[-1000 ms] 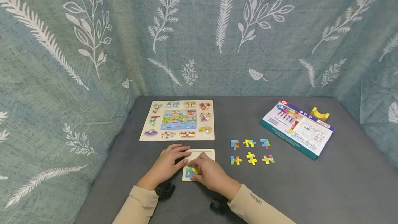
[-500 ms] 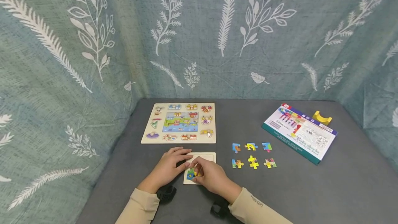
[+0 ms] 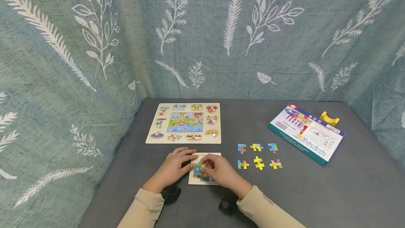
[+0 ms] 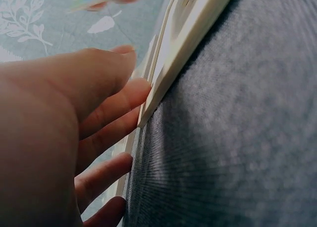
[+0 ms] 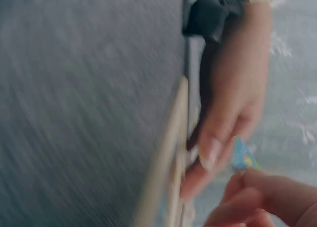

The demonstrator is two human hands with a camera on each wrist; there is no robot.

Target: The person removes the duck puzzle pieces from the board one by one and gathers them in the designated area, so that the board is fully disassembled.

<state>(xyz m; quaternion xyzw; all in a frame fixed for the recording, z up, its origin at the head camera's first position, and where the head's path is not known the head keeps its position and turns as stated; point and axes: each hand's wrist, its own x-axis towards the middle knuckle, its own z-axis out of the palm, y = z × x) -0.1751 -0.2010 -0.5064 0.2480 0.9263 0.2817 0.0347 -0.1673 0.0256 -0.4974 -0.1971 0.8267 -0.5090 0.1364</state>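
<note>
A blue-and-green jigsaw piece (image 3: 197,168) is pinched between the thumb and fingers of my right hand (image 3: 225,172), raised over a small wooden puzzle tray (image 3: 191,181). In the right wrist view the same jigsaw piece (image 5: 241,157) is clear of the tray. Other colourful picture parts show in the tray under the right hand, partly hidden by it. My left hand (image 3: 173,166) lies at the tray's left side with fingers extended. The left wrist view has its fingertips touching the tray's edge (image 4: 174,59).
Right of the tray, several loose jigsaw pieces (image 3: 258,163) lie in two rows. Behind it is a larger wooden knob puzzle board (image 3: 152,129). A printed box (image 3: 307,133) and a yellow curved block (image 3: 329,118) sit at the back right. A patterned curtain (image 3: 221,76) borders the table.
My right hand has lifted the jigsaw piece up from the tray's lower left part, uncovering picture parts beneath. The left hand has stayed at the tray's edge. The head view has shifted slightly.
</note>
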